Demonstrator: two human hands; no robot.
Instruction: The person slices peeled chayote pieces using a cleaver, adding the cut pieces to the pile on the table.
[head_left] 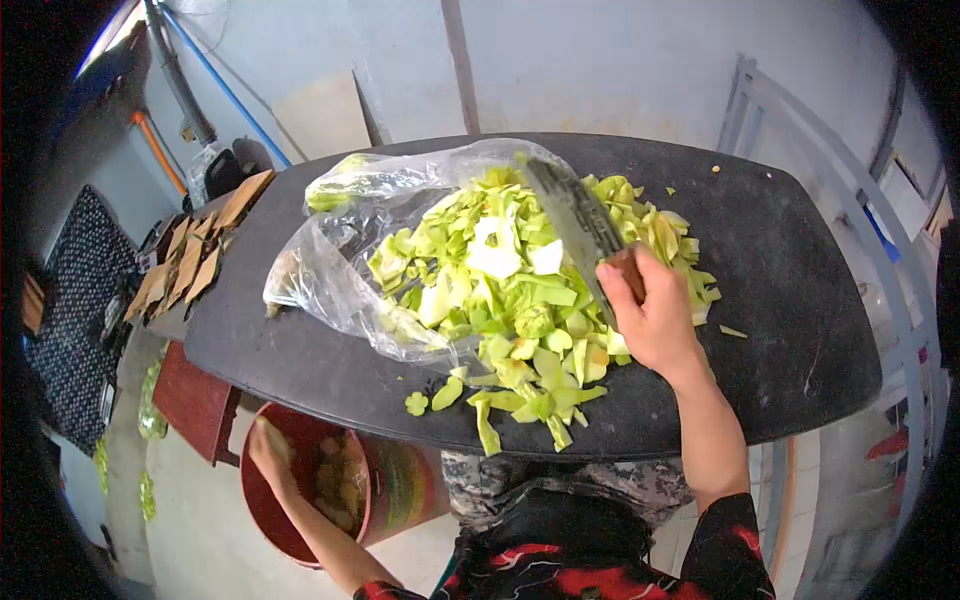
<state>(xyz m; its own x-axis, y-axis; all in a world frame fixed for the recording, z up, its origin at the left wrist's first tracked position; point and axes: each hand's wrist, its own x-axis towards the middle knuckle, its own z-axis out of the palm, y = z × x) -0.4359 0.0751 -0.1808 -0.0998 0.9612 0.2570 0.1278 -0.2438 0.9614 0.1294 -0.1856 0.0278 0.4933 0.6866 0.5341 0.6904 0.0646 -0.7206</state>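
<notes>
My right hand (655, 312) is closed round the wooden handle of a large, broad-bladed knife (572, 210). The blade slants up and to the left over a heap of pale green vegetable peelings and pieces (545, 290) on the dark table (790, 300). Down at the left, my left hand (270, 450) is at the inner side of a red bucket (262, 520), below the table's edge. Motion smears its fingers, so whether it holds anything is unclear. Inside the bucket lie several roundish, yellow-brown pieces (340, 485), partly in shadow.
A clear plastic bag (325, 310) lies left of the heap, with a green vegetable (340, 185) at its far end. Loose peelings (490, 425) reach the table's near edge. Cardboard pieces (195, 260) lie left, above a red-brown stool (190, 400). A grey metal rail (850, 130) stands right.
</notes>
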